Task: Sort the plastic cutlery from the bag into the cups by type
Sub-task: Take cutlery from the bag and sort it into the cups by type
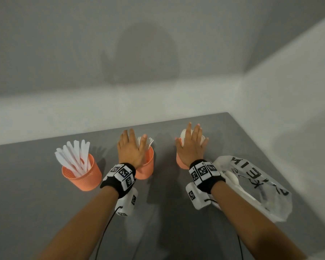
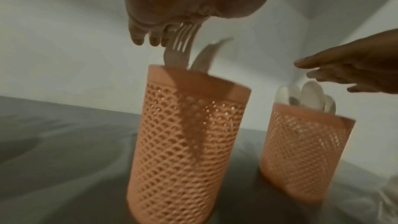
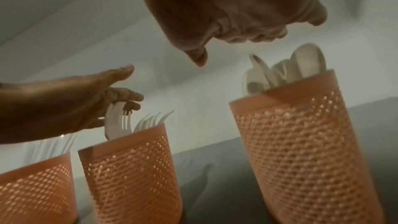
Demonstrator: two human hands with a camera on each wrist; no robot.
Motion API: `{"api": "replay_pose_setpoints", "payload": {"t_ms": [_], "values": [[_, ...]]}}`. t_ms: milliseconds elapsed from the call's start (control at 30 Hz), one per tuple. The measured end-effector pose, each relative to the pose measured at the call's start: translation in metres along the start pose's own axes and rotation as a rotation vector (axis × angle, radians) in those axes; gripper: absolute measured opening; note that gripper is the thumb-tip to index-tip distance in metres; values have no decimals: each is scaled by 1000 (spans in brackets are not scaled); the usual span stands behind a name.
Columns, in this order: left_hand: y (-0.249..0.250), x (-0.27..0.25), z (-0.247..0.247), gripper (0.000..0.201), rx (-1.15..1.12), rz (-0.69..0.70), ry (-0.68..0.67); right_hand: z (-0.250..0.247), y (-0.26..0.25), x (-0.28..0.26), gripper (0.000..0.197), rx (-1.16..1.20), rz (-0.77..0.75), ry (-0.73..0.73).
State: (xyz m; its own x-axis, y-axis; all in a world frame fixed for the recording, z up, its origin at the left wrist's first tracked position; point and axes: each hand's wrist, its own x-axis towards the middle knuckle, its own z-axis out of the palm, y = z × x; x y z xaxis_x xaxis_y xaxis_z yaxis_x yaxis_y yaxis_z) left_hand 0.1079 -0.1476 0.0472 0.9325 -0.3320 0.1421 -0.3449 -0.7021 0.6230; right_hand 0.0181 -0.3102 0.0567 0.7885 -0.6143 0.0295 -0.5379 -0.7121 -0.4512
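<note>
While both hands hovered flat-fingered, grasping nothing, the left hand [image 1: 130,149] brushed forks [image 3: 120,122] in the middle cup [image 1: 145,166] and the right hand [image 1: 190,146] overhung the spoon cup [image 2: 305,156]. The bag [image 1: 259,186], by the table's right edge, apparently still held cutlery needing retrieval.

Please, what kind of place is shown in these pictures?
Probably a plain indoor room set up for recording: a grey table pushed into a corner of bare white walls, with only three orange cups of cutlery and a plastic bag on it.
</note>
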Motion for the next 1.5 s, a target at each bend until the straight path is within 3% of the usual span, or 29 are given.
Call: {"api": "replay_pose_setpoints", "payload": {"t_ms": [133,200,300,433,500,567,667,800,900,1067,1300,1500], "values": [[16,-7,-14,83,-182,54,35,-30,4,-13,61,250,-70,109],[31,-16,-19,81,-281,118,75,-50,13,-22,43,426,-83,172],[61,-36,-17,60,-444,221,70,-75,45,-35,24,504,-3,137],[101,-67,6,37,-512,306,-101,-91,97,-61,25,413,142,111],[116,-82,24,33,-506,316,-189,-95,118,-76,31,245,172,18],[126,-95,41,29,-490,325,-299,-94,135,-90,13,74,206,-168],[133,-108,64,28,-293,358,-441,-81,150,-100,48,-124,186,-412],[144,-123,84,39,-129,188,-575,-62,165,-108,71,-302,59,-418],[144,-134,92,51,-44,134,-662,-44,172,-109,85,-350,36,-386],[141,-144,90,51,-84,61,-608,-31,175,-106,75,-463,-52,-232],[158,-144,83,53,-177,78,-560,-39,196,-98,65,-173,-25,-163],[174,-145,90,51,-121,136,-492,-69,216,-97,48,-58,77,-325]]}}
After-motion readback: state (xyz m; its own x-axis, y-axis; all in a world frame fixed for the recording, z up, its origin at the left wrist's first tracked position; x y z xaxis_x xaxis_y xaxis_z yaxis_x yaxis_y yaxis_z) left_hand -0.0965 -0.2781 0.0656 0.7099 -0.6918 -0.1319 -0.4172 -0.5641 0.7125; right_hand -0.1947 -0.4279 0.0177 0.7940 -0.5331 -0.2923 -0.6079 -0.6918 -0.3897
